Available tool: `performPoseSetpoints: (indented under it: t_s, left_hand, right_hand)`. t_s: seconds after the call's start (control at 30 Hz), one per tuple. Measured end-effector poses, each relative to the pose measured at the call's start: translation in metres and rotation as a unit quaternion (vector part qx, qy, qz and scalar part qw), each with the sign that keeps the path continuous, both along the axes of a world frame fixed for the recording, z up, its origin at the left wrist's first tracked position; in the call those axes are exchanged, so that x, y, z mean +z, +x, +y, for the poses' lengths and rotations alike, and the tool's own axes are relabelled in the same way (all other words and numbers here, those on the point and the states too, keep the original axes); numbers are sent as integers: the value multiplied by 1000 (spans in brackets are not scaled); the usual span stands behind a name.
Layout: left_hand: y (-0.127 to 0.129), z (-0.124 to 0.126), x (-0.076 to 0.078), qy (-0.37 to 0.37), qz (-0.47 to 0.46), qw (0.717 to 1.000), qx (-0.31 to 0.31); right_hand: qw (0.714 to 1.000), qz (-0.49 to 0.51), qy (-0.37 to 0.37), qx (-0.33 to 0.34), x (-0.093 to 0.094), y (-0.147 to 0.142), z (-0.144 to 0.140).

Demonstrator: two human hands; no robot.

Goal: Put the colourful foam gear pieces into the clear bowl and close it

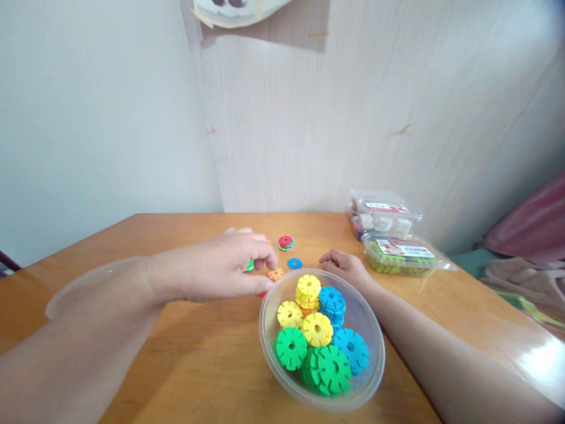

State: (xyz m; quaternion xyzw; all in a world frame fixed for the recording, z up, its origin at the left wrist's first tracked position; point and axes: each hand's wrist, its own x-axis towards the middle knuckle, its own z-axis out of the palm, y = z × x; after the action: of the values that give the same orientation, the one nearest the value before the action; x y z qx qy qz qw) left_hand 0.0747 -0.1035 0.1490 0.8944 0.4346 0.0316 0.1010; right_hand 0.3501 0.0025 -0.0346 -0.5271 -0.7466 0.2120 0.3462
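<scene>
My left hand [238,262] reaches over the table just beyond the bowl, thumb and fingers apart around an orange notched disc [276,274] without visibly gripping it. Under and beside the fingers, a green disc [249,266] and a red disc [263,292] are partly hidden. A blue disc [295,264] lies flat to the right, near a small red-topped stack [286,242]. My right hand [346,266] rests on the table behind the bowl, fingers curled in with nothing visible in them. The clear plastic bowl [377,365] holds stacked yellow, blue, green and orange discs.
A clear round lid [66,288] lies at the left, partly behind my left forearm. Clear plastic boxes stand at the right: one with green pieces [399,256], others stacked behind it [386,215]. The wall rises behind the table [198,365]. Fabric hangs beyond the right edge.
</scene>
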Motion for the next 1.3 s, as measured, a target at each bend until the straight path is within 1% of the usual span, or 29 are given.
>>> performPoseSetpoints:
  t_s: [0.07, 0.13, 0.17, 0.27, 0.33, 0.43, 0.63, 0.77, 0.83, 0.9, 0.97, 1.03, 1.13, 1.2, 1.27, 1.3]
  left_hand:
    - [-17, 19, -6, 19, 29, 998, 48]
    - [-34, 38, -17, 51, 67, 991, 101]
    - [-41, 46, -25, 69, 89, 987, 116]
    - [-54, 63, -47, 80, 152, 977, 128]
    - [-55, 70, -58, 78, 172, 974, 127]
    - [-51, 78, -69, 74, 188, 971, 124]
    - [-42, 94, -80, 70, 216, 968, 107]
    - [-40, 98, -83, 65, 223, 967, 109]
    - [-41, 98, -82, 64, 215, 968, 110]
    - [-43, 96, -77, 67, 199, 971, 114]
    - [-43, 92, -68, 73, 174, 974, 123]
    - [-40, 84, -55, 75, 140, 979, 125]
    - [-27, 59, -30, 70, 68, 991, 90]
    - [-14, 37, -16, 44, 26, 997, 54]
    - [-1, 15, -7, 13, 17, 999, 27]
    - [6, 6, -5, 5, 17, 1000, 15]
  right_hand:
    - [1000, -1, -5, 4, -1, 0, 1]
    - [1000, -2, -13, 3, -1, -1, 1]
    - [1000, -3, -18, 1, -1, -1, 1]
    - [1000, -3, -25, -4, 1, -2, 0]
    - [1000, -6, -25, -4, 3, -2, -2]
    - [1000, -10, -24, -3, 6, -2, -5]
    - [1000, -8, -18, 2, 7, -2, -6]
    - [1000, -6, -27, -2, 4, -2, -3]
    - [1000, -6, -28, -6, 3, -2, -3]
    - [1000, -5, -23, -5, 3, -2, -2]
    - [1000, -6, -19, -2, 4, -1, -3]
    - [1000, -5, -17, -3, 5, -1, -3]
    - [1000, -9, -11, -6, 4, -1, -2]
    - [1000, -12, -5, -3, 4, -1, -2]
    - [1000, -12, 2, 1, 3, -1, -1]
    - [1000, -12, 4, 3, 3, -1, -1]
